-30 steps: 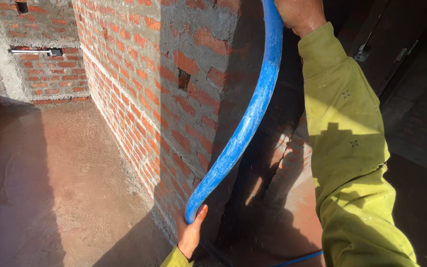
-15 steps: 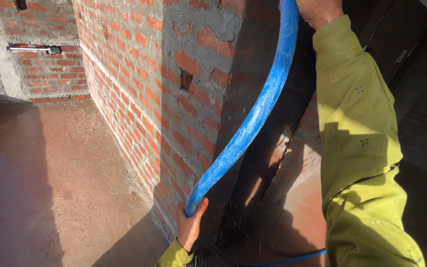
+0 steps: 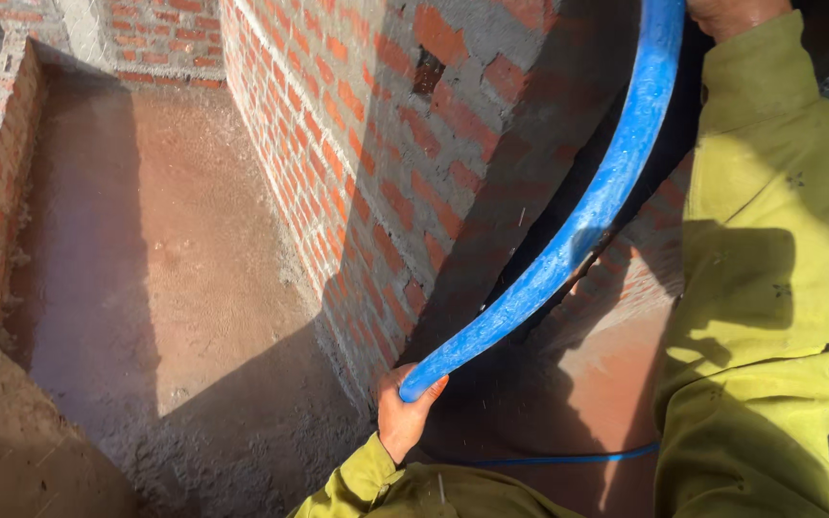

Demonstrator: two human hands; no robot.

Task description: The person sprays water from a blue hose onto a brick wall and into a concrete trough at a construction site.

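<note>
left hand (image 3: 403, 414): i hold the low end of the blue hose (image 3: 568, 247), beside the brick wall (image 3: 386, 144).
right hand (image 3: 726, 13): grips hose up high.
floor (image 3: 175, 288): wet, reddish, left of wall.

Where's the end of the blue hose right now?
In the head view, the blue hose ends low at centre, gripped by the left hand against the brick wall corner; it arcs up right to the right hand.

Single head-worn view, looking steeply down, close along a brick wall (image 3: 386, 173) toward the reddish floor (image 3: 175, 288)
</note>
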